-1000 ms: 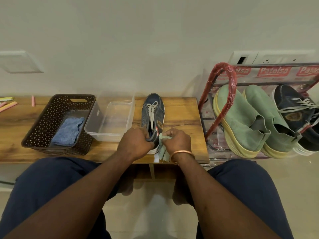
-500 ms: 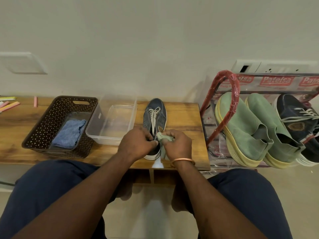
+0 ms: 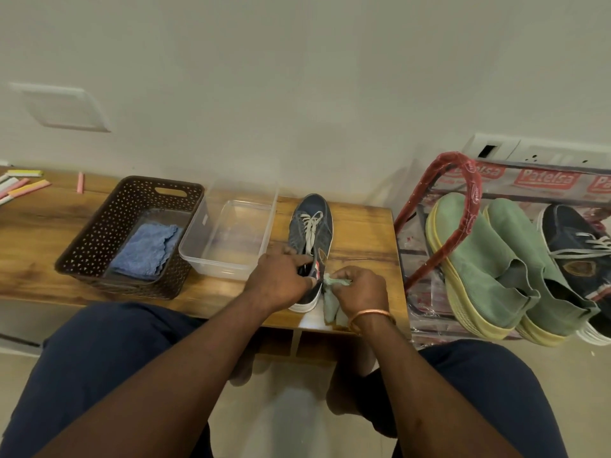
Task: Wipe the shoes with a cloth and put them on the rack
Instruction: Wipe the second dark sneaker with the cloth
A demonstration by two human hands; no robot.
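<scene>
The dark blue shoe (image 3: 310, 223) lies on the desk (image 3: 360, 233) with its toe toward the wall and its white laces up, just right of a clear plastic tub (image 3: 198, 257). My left grip (image 3: 281, 279) is curled round the heel collar, with the fingers hooked at the shoe's opening. My right grip (image 3: 360, 289) is closed tight on a pale green cloth (image 3: 330, 304), pinching it against the right side of the heel. The cloth's loose end hangs toward the desk's front edge. A copper bangle (image 3: 368, 314) sits on that wrist.

The rack (image 3: 469, 193) stands just right of the desk, its red frame wrapped in plastic. It carries two green shoes (image 3: 479, 259) with yellow soles and, beside them, another dark laced shoe (image 3: 575, 239). All three are tilted.

Left of the tub is a brown basket (image 3: 99, 233) with a blue cloth (image 3: 145, 249) inside. Coloured sticks (image 3: 23, 186) lie at the desk's far left.
</scene>
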